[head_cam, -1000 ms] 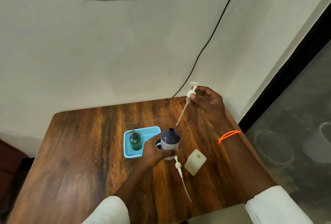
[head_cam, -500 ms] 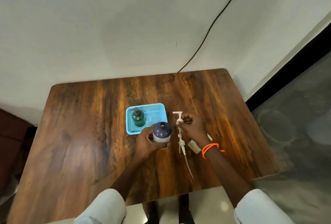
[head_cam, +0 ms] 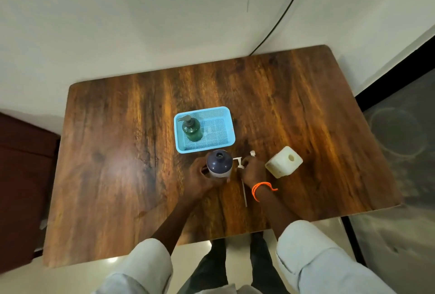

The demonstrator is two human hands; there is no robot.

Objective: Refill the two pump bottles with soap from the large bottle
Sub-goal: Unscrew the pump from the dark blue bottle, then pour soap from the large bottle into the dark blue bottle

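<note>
On the table (head_cam: 131, 152), dark bottle (head_cam: 219, 164), label unreadable.

Wooden table (head_cam: 117, 152) with dark grain, light blue mesh basket (head_cam: 227, 126) near its middle, black cable (head_cam: 286, 9) running down the pale wall (head_cam: 141, 23) to the table's far edge, dark red furniture (head_cam: 21, 176) left, glossy floor (head_cam: 400, 235) right

Left hand (head_cam: 202, 177) around dark bottle (head_cam: 219, 164)
</note>
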